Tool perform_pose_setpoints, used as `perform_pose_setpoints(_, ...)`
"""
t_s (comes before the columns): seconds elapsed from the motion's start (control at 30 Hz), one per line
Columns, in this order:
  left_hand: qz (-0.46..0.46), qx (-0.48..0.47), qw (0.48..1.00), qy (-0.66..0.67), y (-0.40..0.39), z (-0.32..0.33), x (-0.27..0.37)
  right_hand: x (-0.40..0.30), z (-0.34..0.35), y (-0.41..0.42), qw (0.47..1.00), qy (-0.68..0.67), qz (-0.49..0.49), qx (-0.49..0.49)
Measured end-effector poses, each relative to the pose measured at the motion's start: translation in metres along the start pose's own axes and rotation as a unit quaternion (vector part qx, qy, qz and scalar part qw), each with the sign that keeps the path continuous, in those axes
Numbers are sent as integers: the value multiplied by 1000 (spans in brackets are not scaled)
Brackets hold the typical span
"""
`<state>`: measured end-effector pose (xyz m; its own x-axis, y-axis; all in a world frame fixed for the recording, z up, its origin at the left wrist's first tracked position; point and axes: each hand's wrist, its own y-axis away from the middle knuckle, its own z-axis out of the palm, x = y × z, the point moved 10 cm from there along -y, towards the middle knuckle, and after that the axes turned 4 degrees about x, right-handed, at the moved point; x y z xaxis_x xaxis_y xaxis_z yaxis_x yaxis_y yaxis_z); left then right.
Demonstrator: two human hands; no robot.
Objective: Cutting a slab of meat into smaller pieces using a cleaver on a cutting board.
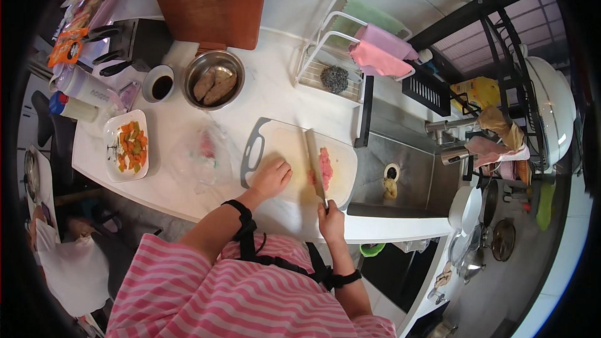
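My right hand (331,221) grips the handle of a kitchen knife (314,159), whose long blade points away from me over the cutting board (291,150). Chopped pink meat (326,170) lies beside the blade, mostly to its right, with a few bits on the left. Whether the edge touches the board cannot be made out. My left hand (271,178) rests at the board's near left part, fingers curled together and nothing seen in them. Left of the board is a clear plastic bag (202,159) with something red inside.
A steel bowl (213,56) holds pieces of meat. Nearby are a small bowl of dark liquid (162,87), a dish of diced vegetables (145,150) and a knife block (155,37). The sink (408,150) adjoins the board's right. A cloth rack (300,65) stands behind. Another person (70,263) is at lower left.
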<state>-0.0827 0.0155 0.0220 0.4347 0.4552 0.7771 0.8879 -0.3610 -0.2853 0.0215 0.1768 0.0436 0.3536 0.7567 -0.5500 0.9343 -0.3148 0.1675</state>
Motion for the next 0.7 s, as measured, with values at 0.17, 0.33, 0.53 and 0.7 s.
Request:
perform_pose_setpoints(0.17, -9, 8, 1000, -12, 2, -1, -1, 15, -16, -5, 998, -2, 35, 53)
perform_pose_setpoints(0.33, 9, 19, 1000, 0, 1, -1, 1, 10, -18, -4, 998, -14, 55, 34)
perform_pose_setpoints(0.53, 20, 34, 999, -18, 1, -3, 1, 2, -21, -4, 998, -25, 41, 28)
perform_pose_setpoints(0.7, 3, 10, 1000, -2, -1, -1, 1, 14, -12, -7, 998, 0, -10, 56)
